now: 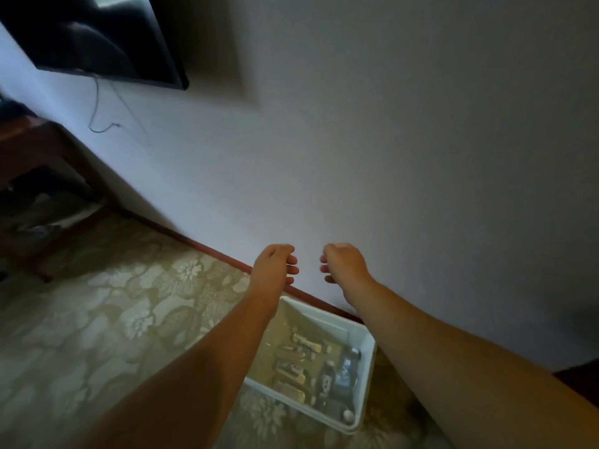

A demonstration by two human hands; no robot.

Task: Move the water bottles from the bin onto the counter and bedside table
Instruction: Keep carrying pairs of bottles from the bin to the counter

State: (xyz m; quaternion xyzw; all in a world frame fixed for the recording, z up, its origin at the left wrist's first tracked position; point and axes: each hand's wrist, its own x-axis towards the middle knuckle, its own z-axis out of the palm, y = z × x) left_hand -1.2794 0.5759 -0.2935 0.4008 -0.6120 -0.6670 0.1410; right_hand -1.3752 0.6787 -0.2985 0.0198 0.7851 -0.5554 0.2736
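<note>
Reaching out with left hand [274, 264] and right hand [343, 262], fingers [291, 270] loosely curled and holding nothing, toward bottles [337, 375] lying in the bin [368, 345] at six o'clock, likely readying a pick.

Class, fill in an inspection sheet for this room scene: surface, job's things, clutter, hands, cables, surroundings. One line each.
Surface: patterned beige floral carpet.
Job's things: white plastic bin on the carpet by the wall, holding plastic water bottles lying down; none lifted out.
Clutter: nothing seen on the carpet around the bin.
Hands: left hand and right hand empty, fingers loosely curled, held out above the bin.
Cables: thin cable dangling below the black wall-mounted television.
Surroundings: white wall, dark wooden furniture at left.
</note>
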